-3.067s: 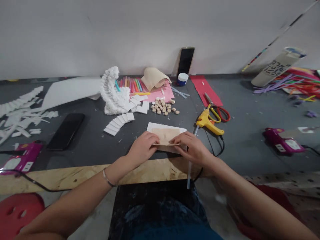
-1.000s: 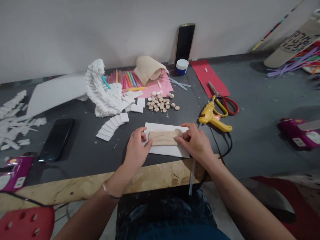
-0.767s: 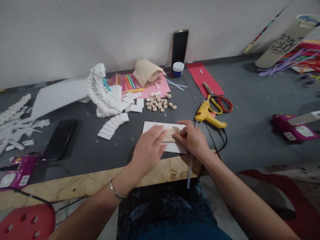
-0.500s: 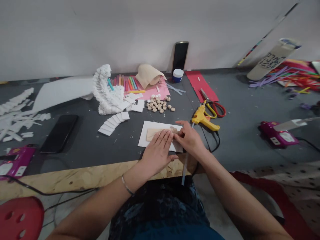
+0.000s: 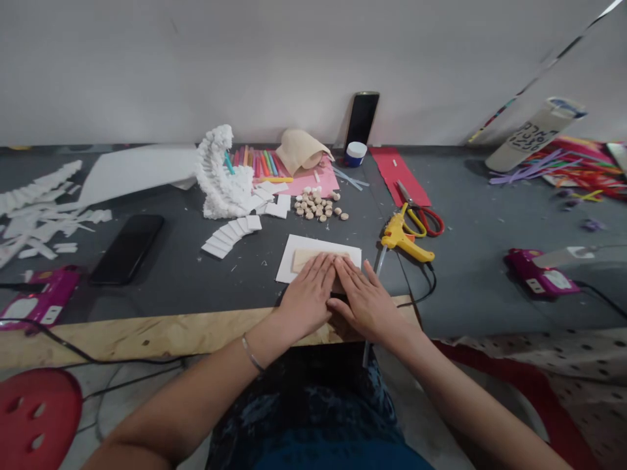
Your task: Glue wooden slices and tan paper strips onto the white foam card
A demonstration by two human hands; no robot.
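Note:
A beige rectangular strip [image 5: 304, 257] lies on a white card [image 5: 285, 266] near the table's front edge. My left hand [image 5: 308, 290] rests flat over the strip, fingers stretched out. Beside it, my right hand [image 5: 360, 290] also lies flat, its fingertips meeting the left ones over the strip's right part. Both hands cover much of the strip and the card's lower edge. Just right of my right hand is a yellow glue gun [image 5: 404, 238] with a clear glue stick [image 5: 381, 260] in its back end.
Behind the card are small beige discs [image 5: 316, 205], white squares [image 5: 225, 238] and a white textured piece [image 5: 220, 176]. Scissors [image 5: 426, 222] lie beside the glue gun. A black phone [image 5: 128, 249] is at left; purple power strips [image 5: 541, 274] with cables sit at both sides.
My right hand has gone from bent fingers at the strip's right end to lying flat beside my left hand. The left hand stays on the strip. The view has shifted slightly.

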